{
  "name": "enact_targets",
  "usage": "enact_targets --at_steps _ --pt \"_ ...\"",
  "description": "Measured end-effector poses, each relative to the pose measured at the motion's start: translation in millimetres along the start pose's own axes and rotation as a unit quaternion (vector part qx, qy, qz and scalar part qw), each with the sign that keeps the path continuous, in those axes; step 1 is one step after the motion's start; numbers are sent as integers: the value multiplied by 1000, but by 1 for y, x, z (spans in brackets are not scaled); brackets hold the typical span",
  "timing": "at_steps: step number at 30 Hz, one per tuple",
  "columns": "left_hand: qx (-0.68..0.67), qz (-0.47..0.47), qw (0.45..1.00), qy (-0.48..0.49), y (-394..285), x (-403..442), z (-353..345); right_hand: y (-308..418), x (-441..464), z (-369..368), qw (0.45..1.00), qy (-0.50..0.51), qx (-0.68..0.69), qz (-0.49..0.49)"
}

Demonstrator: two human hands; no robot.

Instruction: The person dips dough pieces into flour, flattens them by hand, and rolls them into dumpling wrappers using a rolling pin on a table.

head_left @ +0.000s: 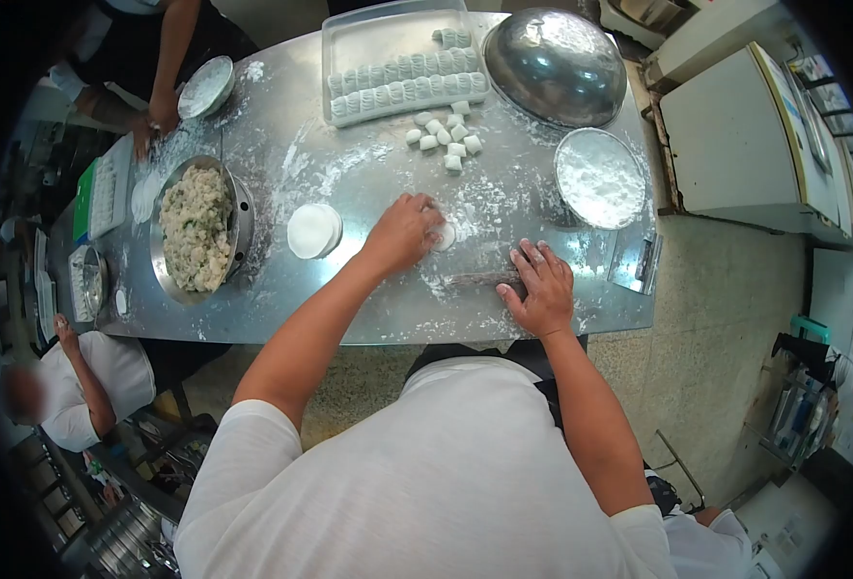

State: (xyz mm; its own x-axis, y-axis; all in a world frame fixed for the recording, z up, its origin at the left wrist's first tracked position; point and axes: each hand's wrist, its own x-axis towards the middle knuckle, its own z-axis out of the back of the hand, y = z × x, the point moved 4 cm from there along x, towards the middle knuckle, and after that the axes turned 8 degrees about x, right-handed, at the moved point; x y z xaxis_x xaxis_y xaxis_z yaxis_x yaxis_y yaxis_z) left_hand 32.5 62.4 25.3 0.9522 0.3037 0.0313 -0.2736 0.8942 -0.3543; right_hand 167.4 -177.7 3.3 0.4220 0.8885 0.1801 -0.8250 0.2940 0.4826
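Observation:
My left hand (407, 232) is curled at the edge of a small round dough wrapper (445, 238) lying on the floured steel table (378, 318). My right hand (544, 291) lies flat with its fingers spread, palm over the right end of a thin rolling pin (484, 279); that end is hidden beneath it. The pin sits just below and to the right of the wrapper. Left of my left hand stands a stack of round white wrappers (314, 231). Several small dough pieces (446, 135) lie loose beyond my hands.
A tray (327, 58) holds rows of pleated dumplings. Nearby are an upturned metal bowl (554, 66), a bowl of flour (598, 179), a scraper (635, 261) and a bowl of filling (195, 232). One co-worker's hands (159, 116) work at far left; another person (98, 381) is at lower left.

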Motion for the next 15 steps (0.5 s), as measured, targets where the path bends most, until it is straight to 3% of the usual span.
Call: enact_targets --at_steps 4,6,7,9,11,13,15 --pt "-76 69 992 75 -7 7 0 0 1 -1 1000 1 -8 1" --pt "-85 34 991 -103 -19 17 12 0 2 -1 1000 0 -8 3" --pt "-86 35 990 -104 -20 24 6 0 3 -1 1000 -3 -8 3" --pt "24 -132 990 -50 -34 29 -12 3 -1 0 1000 1 -7 7" --pt "-9 -147 985 -94 -34 29 -18 2 0 2 1000 8 -1 14" --pt "-260 84 961 -41 -30 27 -9 0 -8 5 1000 15 1 7" --pt "-298 118 947 13 -40 19 -10 6 -19 4 1000 26 14 8"
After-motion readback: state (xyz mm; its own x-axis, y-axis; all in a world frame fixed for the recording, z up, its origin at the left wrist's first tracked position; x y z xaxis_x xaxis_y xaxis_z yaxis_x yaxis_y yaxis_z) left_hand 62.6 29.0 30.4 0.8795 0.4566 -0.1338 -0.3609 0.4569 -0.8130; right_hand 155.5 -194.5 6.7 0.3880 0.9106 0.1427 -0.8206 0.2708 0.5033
